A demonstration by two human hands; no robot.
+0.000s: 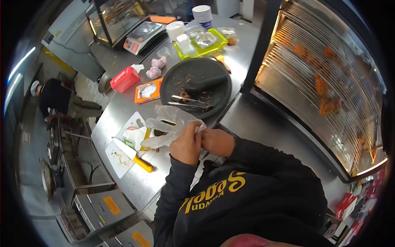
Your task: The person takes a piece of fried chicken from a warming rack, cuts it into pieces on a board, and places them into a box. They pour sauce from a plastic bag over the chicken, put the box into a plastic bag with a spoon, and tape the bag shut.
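Observation:
A clear plastic glove point(173, 118) hangs from my hands, its limp fingers pointing left over the steel table. My left hand point(186, 144) is closed on the glove near its cuff. Right beside it, my right hand point(218, 142) is also closed at the cuff, its fingertips partly hidden behind the left. Just beyond the glove stands a wide dark stone mortar point(173, 78) with a pestle point(205, 83), metal tongs point(191, 101) and food scraps in it. To the left, a yellow-handled knife point(131, 153) lies across a white cutting board point(118, 161).
At right stands a lit glass warmer with fried chicken point(321, 84) on wire racks. Farther back are a green tray point(200, 44), a scale point(142, 36), stacked cups point(202, 15) and a red box point(124, 79). At far left, another person point(55, 96) stands by the cooking counter.

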